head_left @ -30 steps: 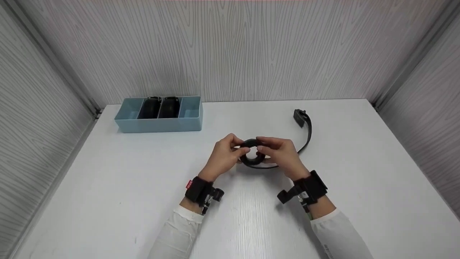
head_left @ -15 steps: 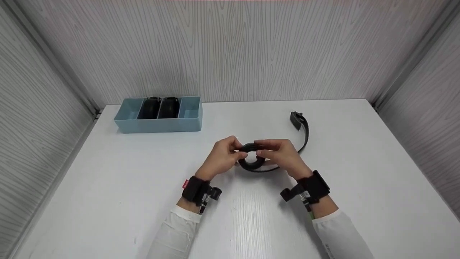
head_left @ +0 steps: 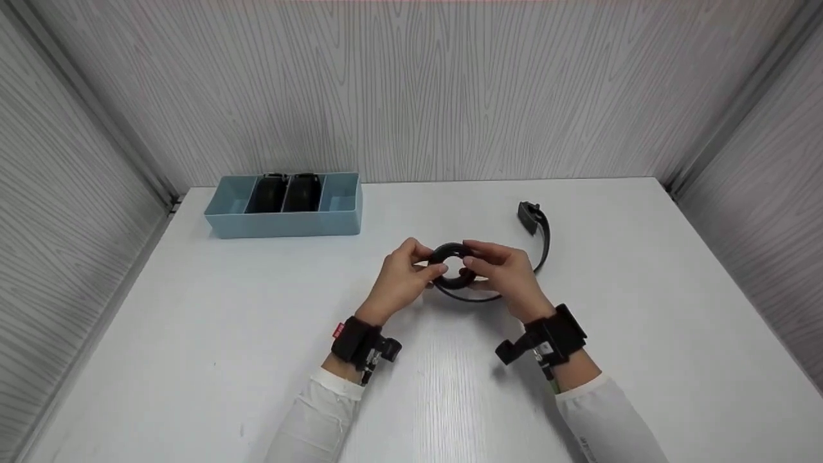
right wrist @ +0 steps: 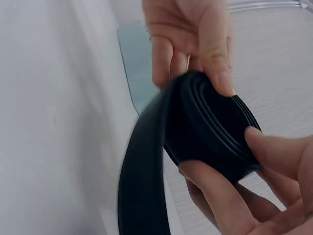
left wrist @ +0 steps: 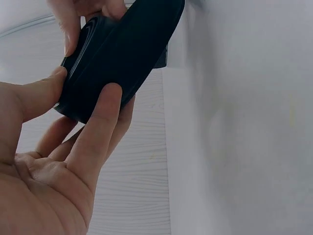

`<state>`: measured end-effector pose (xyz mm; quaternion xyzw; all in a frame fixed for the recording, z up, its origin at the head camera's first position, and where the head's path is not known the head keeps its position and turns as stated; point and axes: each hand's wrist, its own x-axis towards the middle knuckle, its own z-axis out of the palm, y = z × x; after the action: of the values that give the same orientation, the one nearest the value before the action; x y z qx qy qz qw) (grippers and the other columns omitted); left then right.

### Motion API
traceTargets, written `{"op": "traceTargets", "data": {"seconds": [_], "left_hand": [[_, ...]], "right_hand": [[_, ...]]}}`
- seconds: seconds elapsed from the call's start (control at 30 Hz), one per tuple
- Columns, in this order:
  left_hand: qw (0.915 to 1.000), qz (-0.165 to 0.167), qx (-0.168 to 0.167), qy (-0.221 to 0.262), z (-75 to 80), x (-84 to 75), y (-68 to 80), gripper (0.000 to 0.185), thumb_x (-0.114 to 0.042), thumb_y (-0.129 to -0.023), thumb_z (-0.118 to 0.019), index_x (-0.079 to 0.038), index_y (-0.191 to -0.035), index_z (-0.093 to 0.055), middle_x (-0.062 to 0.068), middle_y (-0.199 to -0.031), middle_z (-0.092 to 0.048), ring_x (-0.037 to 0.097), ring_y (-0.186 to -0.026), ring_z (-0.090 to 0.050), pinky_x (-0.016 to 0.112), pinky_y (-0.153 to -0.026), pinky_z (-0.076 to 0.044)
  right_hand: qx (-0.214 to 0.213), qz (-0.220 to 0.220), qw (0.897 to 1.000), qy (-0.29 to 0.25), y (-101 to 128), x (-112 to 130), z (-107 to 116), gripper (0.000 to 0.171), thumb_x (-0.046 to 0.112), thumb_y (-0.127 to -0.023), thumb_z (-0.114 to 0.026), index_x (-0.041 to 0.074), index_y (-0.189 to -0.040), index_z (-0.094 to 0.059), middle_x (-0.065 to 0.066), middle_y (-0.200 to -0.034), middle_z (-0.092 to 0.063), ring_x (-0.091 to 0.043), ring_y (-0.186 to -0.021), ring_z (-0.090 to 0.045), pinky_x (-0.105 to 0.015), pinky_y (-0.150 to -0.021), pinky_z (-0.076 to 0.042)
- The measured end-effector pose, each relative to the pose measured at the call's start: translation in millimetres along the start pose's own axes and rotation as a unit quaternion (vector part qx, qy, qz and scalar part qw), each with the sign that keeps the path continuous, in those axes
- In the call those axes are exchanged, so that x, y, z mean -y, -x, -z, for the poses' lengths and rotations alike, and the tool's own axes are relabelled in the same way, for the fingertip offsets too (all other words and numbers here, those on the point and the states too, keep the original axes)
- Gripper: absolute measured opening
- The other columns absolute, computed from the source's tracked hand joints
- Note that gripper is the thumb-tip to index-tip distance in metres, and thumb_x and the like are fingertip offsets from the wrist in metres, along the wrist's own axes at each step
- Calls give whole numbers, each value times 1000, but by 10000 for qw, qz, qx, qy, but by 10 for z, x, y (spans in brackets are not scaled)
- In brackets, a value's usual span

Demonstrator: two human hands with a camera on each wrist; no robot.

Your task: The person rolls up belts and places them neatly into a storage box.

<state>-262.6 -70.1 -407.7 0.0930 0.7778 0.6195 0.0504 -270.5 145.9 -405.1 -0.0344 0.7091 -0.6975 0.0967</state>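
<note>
Over the middle of the table, a black belt (head_left: 457, 283) is wound into a coil of several layers. Its left side is pinched between the thumb and fingers of my left hand (head_left: 397, 281). My right hand (head_left: 512, 278) grips the opposite side, thumb near the inner rim. From the coil a loose length of belt (right wrist: 143, 183) runs down out of the right wrist view. In the head view it curves behind my right hand to a dark buckle (head_left: 528, 217) lying on the table. The flat outer face of the coil (left wrist: 115, 61) fills the left wrist view's top.
A blue divided box (head_left: 286, 224) stands at the back left, near the rear wall (head_left: 411, 90). Two rolled black belts (head_left: 303, 193) sit in its middle compartments; its outer compartments hold nothing visible. The white table (head_left: 193, 334) extends to both side walls.
The belt's buckle end has slid slightly left and toward me. Both hands, still holding the coil, dipped a little and came back up.
</note>
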Motion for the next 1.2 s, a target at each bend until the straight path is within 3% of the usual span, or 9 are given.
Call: {"op": "traceTargets", "data": {"seconds": [0.17,0.3,0.47,0.57,0.77,0.9,1.03,1.2], "left_hand": [[10000,-4,-32,31,11,-4,3,21,-7,-95,-76,-1,-108,-59,15,-107,-76,23,-96,-76,31,-73,-62],[9996,12,155,-238,54,-27,24,19,-5,-95,-76,-2,-105,-61,13,-105,-75,19,-87,-73,30,-70,-61],[9968,10,479,-633,78,-32,36,16,-5,-94,-77,-3,-102,-64,12,-110,-74,15,-81,-69,26,-68,-56],[9971,54,476,-596,68,-28,32,17,-6,-94,-77,-4,-104,-64,11,-110,-75,15,-83,-70,26,-69,-57],[9999,116,72,-28,30,-25,10,25,-13,-97,-76,-1,-112,-61,14,-112,-75,20,-99,-75,30,-74,-62],[9999,94,-64,123,30,-28,-2,25,-12,-96,-77,0,-111,-60,17,-109,-75,23,-99,-76,31,-74,-63],[10000,-27,-4,-32,61,-31,-2,20,-10,-95,-77,0,-105,-62,14,-102,-76,21,-91,-75,32,-72,-63],[9983,-114,413,-384,111,-33,20,16,-8,-94,-77,-3,-100,-64,10,-94,-75,16,-78,-70,30,-68,-60]], "right_hand": [[32,-39,9999,-93,-1,-7,-9,43,6,-96,-75,0,-137,-65,-16,-121,-72,-21,-99,-73,-38,-83,-63],[337,-11,9987,391,-3,12,2,42,6,-95,-75,1,-136,-67,-18,-127,-70,-26,-104,-73,-35,-83,-63],[703,12,9916,1084,10,27,14,39,11,-95,-77,5,-133,-71,-16,-128,-71,-26,-100,-74,-31,-77,-63],[679,36,9925,1016,12,20,17,38,11,-95,-77,4,-133,-70,-16,-126,-71,-26,-99,-73,-30,-76,-63],[243,90,9995,175,-5,-16,9,42,10,-97,-75,2,-137,-66,-14,-122,-72,-26,-101,-73,-36,-81,-64],[74,37,9999,-110,-11,-27,1,43,10,-97,-75,2,-138,-65,-12,-118,-73,-22,-98,-73,-38,-82,-64],[237,-1,9997,-41,-17,-19,11,45,11,-96,-76,0,-139,-64,-14,-124,-71,-30,-106,-72,-39,-84,-63],[736,-38,9951,658,-4,24,49,43,11,-96,-76,2,-136,-67,-16,-128,-71,-29,-108,-72,-37,-80,-64]]}}
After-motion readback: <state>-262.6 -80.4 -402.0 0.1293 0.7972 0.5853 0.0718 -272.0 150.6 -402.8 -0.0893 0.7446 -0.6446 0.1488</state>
